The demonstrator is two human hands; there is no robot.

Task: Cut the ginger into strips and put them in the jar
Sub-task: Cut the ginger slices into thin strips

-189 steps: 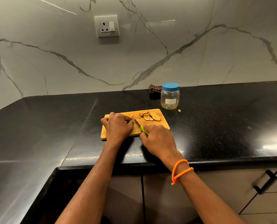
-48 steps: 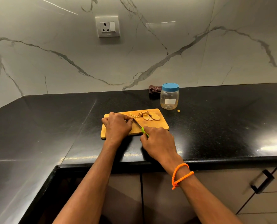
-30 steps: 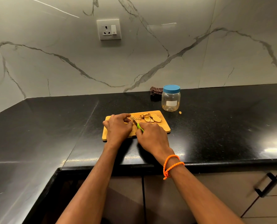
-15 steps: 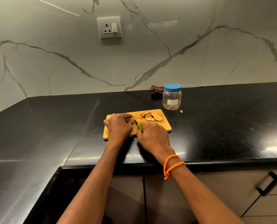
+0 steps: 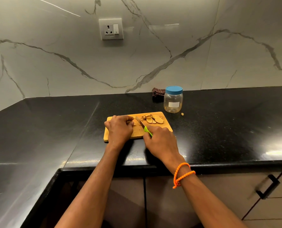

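Note:
A small wooden cutting board (image 5: 167, 124) lies on the black counter. Several flat ginger slices (image 5: 152, 119) sit at its far right. My left hand (image 5: 119, 130) has its fingers curled over a piece of ginger on the board's left half; the piece itself is mostly hidden. My right hand (image 5: 160, 142) grips a knife with a green handle (image 5: 147, 130), its blade angled toward my left fingertips. A clear plastic jar (image 5: 173, 101) with a blue lid on stands just behind the board's right corner.
A dark checked cloth (image 5: 157, 94) lies behind the jar by the marble wall. A small ginger scrap (image 5: 182, 114) sits on the counter right of the jar. The counter edge runs just below my wrists, with cabinet handles (image 5: 268, 188) at lower right.
My right hand has drawn back toward me and to the right, so more of the blade and green handle shows. My left hand stays on the ginger piece.

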